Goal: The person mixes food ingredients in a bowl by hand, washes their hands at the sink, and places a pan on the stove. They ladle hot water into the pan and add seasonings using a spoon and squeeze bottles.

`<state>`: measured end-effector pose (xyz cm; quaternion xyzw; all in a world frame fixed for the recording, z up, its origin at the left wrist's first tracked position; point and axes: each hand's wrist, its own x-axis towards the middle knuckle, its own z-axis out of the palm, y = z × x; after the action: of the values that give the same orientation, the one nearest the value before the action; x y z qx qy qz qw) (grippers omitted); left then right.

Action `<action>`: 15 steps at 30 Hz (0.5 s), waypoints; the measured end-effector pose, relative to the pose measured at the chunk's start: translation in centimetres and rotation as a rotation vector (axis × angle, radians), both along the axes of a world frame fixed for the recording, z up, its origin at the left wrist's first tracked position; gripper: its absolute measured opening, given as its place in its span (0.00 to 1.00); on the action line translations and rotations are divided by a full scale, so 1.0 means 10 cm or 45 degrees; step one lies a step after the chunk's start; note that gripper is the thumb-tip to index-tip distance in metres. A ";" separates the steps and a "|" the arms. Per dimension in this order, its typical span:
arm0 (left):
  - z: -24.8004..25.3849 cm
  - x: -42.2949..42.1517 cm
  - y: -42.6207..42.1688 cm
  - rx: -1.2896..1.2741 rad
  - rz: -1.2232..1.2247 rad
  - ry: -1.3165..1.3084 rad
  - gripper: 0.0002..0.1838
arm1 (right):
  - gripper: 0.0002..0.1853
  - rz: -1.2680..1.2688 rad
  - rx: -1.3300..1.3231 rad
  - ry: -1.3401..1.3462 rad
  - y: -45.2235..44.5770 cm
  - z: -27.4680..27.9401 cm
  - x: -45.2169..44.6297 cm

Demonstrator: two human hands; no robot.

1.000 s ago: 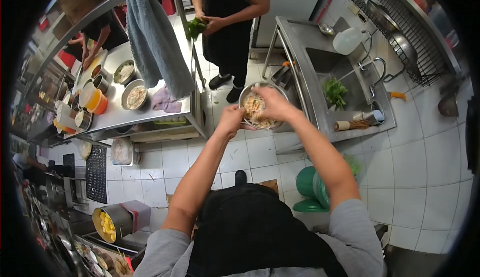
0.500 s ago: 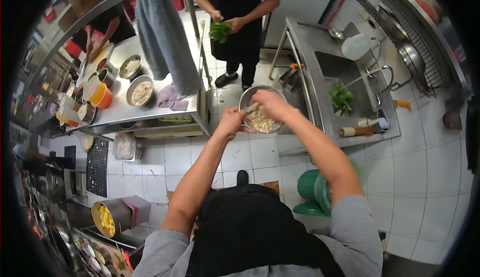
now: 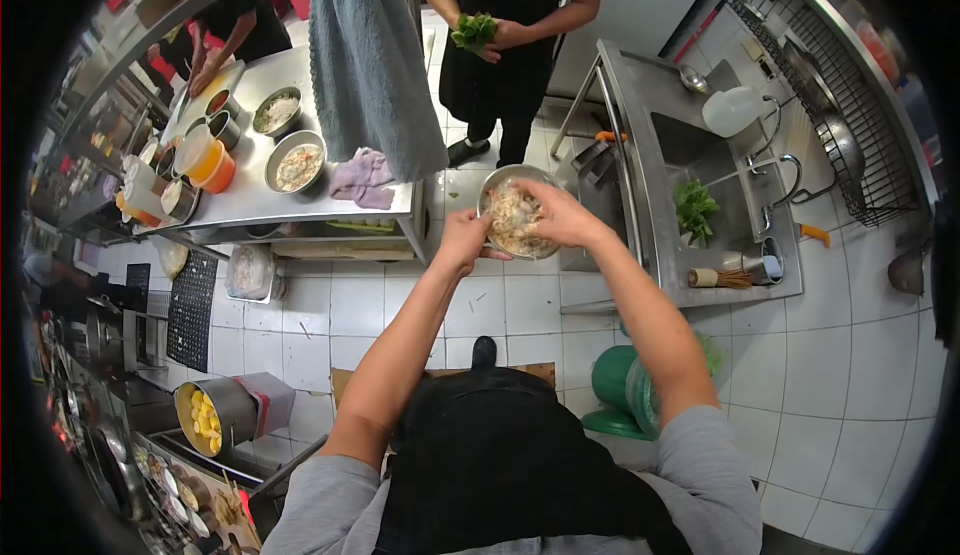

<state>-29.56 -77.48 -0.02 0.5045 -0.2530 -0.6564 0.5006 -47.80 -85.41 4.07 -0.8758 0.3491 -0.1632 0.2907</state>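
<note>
A metal bowl [image 3: 487, 187] of pale shredded food mixture [image 3: 512, 223] with orange bits is held out over the floor. My left hand [image 3: 464, 239] grips the bowl at its left side, its fingers partly hidden beneath. From the right, my right hand [image 3: 562, 217] reaches into the bowl, thumb and fingers apart over the mixture; the fingertips are partly hidden in the food.
A steel table [image 3: 350, 223] at left bears two bowls of food, containers and a purple cloth [image 3: 362, 177]. The sink [image 3: 665, 140] at right contains leafy greens [image 3: 694, 207] under running water. Ahead, a co-worker [image 3: 505, 45] holds greens. A green bin [image 3: 615, 380] stands below right.
My right hand has moved from above the bowl's upper part down into the mixture, its fingers more spread. The left hand still holds the bowl. The view has shifted slightly.
</note>
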 end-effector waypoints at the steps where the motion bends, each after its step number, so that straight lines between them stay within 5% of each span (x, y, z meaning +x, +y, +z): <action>1: -0.01 -0.01 -0.01 -0.007 -0.019 0.000 0.11 | 0.35 -0.031 0.010 -0.035 0.00 0.00 0.04; 5: -0.01 -0.04 0.08 -0.023 0.034 0.072 0.12 | 0.32 -0.010 -0.107 0.449 -0.09 -0.37 0.23; 9: -0.09 0.08 0.15 -0.044 0.163 0.061 0.12 | 0.27 -0.048 -0.267 -0.051 -0.03 -0.25 0.06; 13: -0.23 -0.01 0.11 -0.055 0.142 -0.007 0.11 | 0.35 -0.160 0.056 0.148 0.10 -0.44 0.31; 15: -0.14 0.01 0.16 0.017 0.180 0.085 0.11 | 0.37 -0.164 -0.176 0.178 0.08 -0.43 0.29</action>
<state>-29.47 -75.85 -1.45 0.5022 -0.1953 -0.6376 0.5505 -44.89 -84.64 -0.21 -0.8788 0.4119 -0.1438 0.1934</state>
